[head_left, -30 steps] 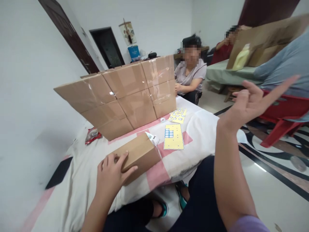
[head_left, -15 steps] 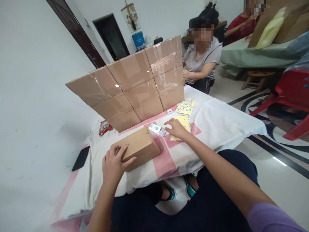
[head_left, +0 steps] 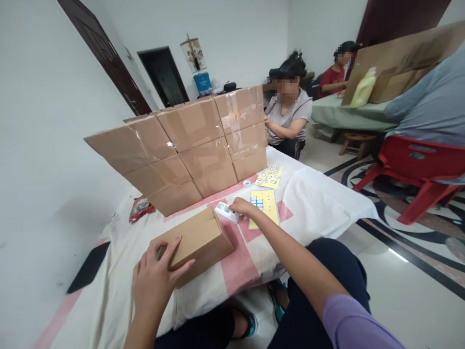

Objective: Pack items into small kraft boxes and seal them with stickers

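A small brown cardboard box (head_left: 198, 242) lies at the table's near side. My left hand (head_left: 156, 266) rests on its left end, fingers spread over the top and thumb along the near side. Just beyond the box's right end is a small white box (head_left: 222, 209) with a picture or window on top. My right hand (head_left: 242, 208) has its fingers closed at the right end of this white box; the fingertips are partly hidden. To the right of that hand lies a yellow sheet with blue drawn squares (head_left: 267, 208).
A wall of taped cardboard boxes (head_left: 203, 145) stands across the table. Near its foot are a tape roll (head_left: 247, 183), another yellow sheet (head_left: 269, 176) and a red packet (head_left: 141, 209). A black flat object (head_left: 89, 266) lies left. A person (head_left: 290, 114) sits behind the wall.
My right hand has come down from above onto the white box, and its fingers have closed there. My left hand stays on the cardboard box. The view has shifted to the right and up.
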### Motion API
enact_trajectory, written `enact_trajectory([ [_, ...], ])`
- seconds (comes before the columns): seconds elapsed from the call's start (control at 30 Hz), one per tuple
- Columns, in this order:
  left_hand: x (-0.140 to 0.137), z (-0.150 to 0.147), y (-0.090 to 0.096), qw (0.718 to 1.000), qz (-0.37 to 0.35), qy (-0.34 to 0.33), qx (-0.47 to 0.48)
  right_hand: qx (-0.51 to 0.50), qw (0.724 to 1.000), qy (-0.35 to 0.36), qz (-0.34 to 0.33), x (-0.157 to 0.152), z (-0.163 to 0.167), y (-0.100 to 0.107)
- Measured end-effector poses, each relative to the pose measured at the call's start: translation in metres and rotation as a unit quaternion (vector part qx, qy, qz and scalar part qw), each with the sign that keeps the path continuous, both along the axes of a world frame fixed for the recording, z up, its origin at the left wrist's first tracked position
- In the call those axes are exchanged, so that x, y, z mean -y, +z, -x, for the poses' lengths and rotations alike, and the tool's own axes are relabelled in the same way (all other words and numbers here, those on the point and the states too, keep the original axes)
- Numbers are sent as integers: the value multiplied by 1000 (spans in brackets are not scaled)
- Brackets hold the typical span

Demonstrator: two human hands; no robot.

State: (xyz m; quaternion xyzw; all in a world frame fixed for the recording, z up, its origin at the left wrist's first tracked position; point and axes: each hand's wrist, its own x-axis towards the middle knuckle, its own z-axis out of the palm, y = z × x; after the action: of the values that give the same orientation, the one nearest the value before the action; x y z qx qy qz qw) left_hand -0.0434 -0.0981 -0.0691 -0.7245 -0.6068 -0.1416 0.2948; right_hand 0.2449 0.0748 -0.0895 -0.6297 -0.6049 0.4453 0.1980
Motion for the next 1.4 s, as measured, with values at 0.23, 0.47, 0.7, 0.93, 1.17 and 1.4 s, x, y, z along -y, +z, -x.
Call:
enact_trajectory([
  [0.23, -2, 4, -5, 1000, -6, -4, 1, -34, 999, -4, 2, 3, -1, 5],
  [0.47, 2, -2, -5, 1000, -14, 9, 12, -8, 1000, -4, -27, 8, 8, 6],
  [0.7, 4, -4, -5, 1000, -16, 18, 11, 45, 995, -20, -89, 21, 10, 0],
  [0.93, 4, -6, -8, 999, -13, 34, 17, 156, 981, -59, -98, 38, 21, 12],
  [1.17, 7, -5, -10, 999, -21, 30, 14, 179, 980, -70, -59, 43, 30, 21],
  [1.4, 8, -7, -10, 999, -20, 29, 32, 131, 988, -63, -57, 34, 18, 20],
])
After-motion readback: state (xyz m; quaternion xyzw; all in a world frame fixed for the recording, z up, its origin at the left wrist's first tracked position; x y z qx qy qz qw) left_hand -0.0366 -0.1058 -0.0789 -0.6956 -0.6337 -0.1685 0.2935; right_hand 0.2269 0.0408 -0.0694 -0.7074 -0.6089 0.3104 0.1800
